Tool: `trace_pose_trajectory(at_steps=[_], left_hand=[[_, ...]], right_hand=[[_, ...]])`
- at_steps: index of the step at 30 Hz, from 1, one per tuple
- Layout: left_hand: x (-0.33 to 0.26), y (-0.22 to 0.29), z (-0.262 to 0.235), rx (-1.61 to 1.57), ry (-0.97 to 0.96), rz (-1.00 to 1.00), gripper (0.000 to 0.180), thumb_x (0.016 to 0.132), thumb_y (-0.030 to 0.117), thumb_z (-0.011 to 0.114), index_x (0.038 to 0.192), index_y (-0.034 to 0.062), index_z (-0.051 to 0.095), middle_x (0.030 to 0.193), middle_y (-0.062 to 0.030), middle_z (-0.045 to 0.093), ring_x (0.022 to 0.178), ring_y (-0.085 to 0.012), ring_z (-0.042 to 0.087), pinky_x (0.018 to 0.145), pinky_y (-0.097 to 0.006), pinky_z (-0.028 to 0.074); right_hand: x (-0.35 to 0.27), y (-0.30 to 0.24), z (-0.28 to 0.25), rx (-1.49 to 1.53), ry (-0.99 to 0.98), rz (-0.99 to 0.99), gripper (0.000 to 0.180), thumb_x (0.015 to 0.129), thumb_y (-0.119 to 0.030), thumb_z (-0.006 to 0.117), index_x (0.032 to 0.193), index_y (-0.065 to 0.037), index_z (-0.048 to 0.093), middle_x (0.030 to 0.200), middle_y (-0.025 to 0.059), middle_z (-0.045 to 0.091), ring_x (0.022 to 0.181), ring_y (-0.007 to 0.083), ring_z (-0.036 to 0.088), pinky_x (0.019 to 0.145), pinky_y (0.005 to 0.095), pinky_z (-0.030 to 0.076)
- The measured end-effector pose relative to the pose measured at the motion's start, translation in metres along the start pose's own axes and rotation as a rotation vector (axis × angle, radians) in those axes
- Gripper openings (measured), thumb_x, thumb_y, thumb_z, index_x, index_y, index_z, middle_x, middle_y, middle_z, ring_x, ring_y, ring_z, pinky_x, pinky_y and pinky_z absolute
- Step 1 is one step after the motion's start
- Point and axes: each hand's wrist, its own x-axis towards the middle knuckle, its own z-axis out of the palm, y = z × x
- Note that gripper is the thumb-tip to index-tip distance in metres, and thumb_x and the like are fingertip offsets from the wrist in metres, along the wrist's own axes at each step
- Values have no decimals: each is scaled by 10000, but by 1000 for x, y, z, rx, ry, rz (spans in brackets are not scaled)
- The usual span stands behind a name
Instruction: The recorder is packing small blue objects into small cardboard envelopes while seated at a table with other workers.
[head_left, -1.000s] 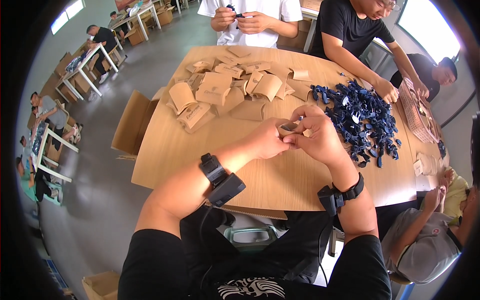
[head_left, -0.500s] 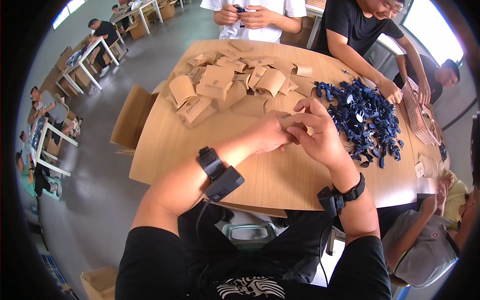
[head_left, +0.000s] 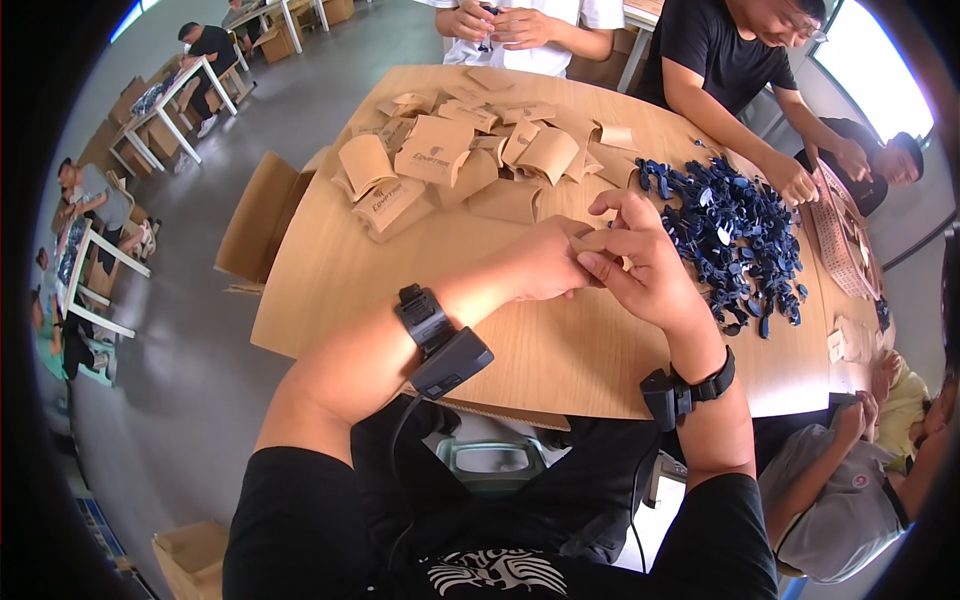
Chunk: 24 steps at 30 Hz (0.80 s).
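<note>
A pile of dark blue parts (head_left: 735, 235) lies beside folded kraft paper boxes (head_left: 440, 160) on the wooden table (head_left: 340, 290).

A small tan cardboard piece (head_left: 592, 243) sits mostly hidden between both hands' fingers (head_left: 610, 268) above the table.

The desk (head_left: 380, 290) is pale wood with a smooth, matt finish. At its 12 o'clock lie brown kraft-paper boxes (head_left: 440, 160), matt and slightly creased. At 2 o'clock a heap of dark blue pieces (head_left: 730, 235) looks like plastic with a faint sheen. Black wrist straps (head_left: 440, 335) look like matt plastic and rubber. The floor (head_left: 190, 390) is smooth grey.
</note>
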Motion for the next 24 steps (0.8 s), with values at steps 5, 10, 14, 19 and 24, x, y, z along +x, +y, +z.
trace_pose_trajectory(at_steps=[5, 10, 14, 19, 24], left_hand=[[-2, 4, -1, -57, -16, 16, 155, 844, 184, 690, 918, 49, 673, 742, -4, 629, 593, -95, 569, 507, -248, 458], [1, -2, 0, -144, -2, 40, 126, 852, 165, 669, 911, 54, 665, 773, -8, 657, 632, -88, 586, 531, -235, 461], [2, -1, -1, -155, 17, -34, 195, 814, 29, 659, 1007, 47, 639, 868, -20, 651, 712, -91, 592, 567, -237, 492], [1, -5, -2, -152, 32, 10, 145, 849, 145, 658, 945, 37, 644, 811, -34, 694, 682, -93, 617, 543, -251, 487], [0, 8, 0, -194, 11, -60, 216, 825, 32, 672, 1023, -15, 598, 821, -59, 663, 646, -107, 594, 560, -248, 487]], right_hand=[[-3, 4, 6, 60, -5, 46, 131, 768, -67, 756, 894, -43, 732, 1064, 101, 572, 799, 229, 526, 806, 377, 443], [-6, 3, 15, 288, 166, 227, 210, 693, -10, 800, 889, -19, 724, 1021, 99, 587, 811, 235, 579, 717, 335, 496], [-4, 10, 10, 78, 225, 73, 255, 642, 14, 820, 873, -2, 713, 989, 101, 591, 814, 239, 597, 678, 319, 511], [-1, 5, 10, 25, 171, 75, 240, 648, -4, 817, 862, 2, 708, 973, 98, 589, 861, 259, 591, 737, 342, 501], [-3, 6, 5, 11, 125, 163, 212, 658, -20, 819, 798, 8, 663, 971, 94, 583, 893, 268, 573, 780, 351, 476]])
